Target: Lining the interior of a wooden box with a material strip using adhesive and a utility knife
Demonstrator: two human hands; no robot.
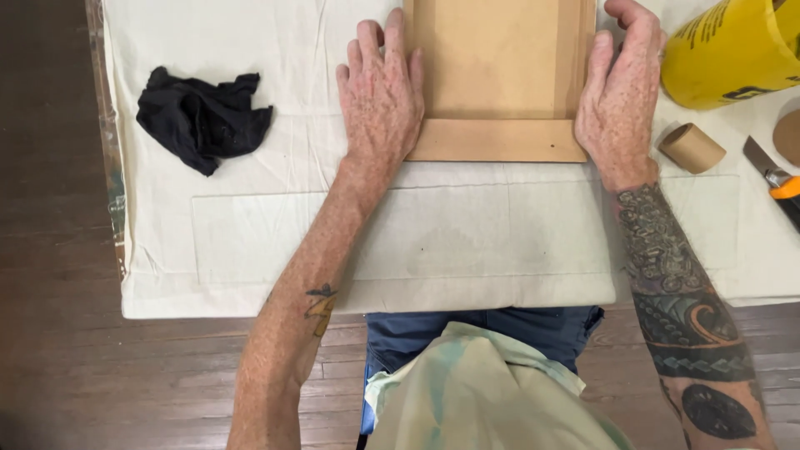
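A flat brown frame [500, 75], seen from its back side, is laid on the white cloth [275, 175] that covers the table. It looks like cardboard or fibreboard: the surface is matte, smooth and light brown, with a raised border on the near side and on the right side and a slightly paler, lower panel in the middle. The near edge is straight and the corners are square. The upper part is cut by the top of the view.

The left hand [381, 96] is placed flat on the left border of the frame, palm down, fingers stretched and close together; nothing is gripped, it is only pressed on the surface. The right hand [618, 92] is placed against the right border, the fingers bent a little over the edge, open also and not closed around anything.

Under the cloth, nearer to the person, a clear rectangular sheet [467, 237], like glass or plastic, is seen lying flat; its edges are faintly visible. The cloth is soft and lightly wrinkled, with some pale stains.

A crumpled black rag [202, 118] is lying well apart on the left. On the right, a yellow cylindrical container [725, 54] is lying on its side, just beside the right hand. Near it, a short cardboard tube [692, 147] and a utility knife [775, 179] with an orange part are seen. The floor [58, 350] is dark wood planks.
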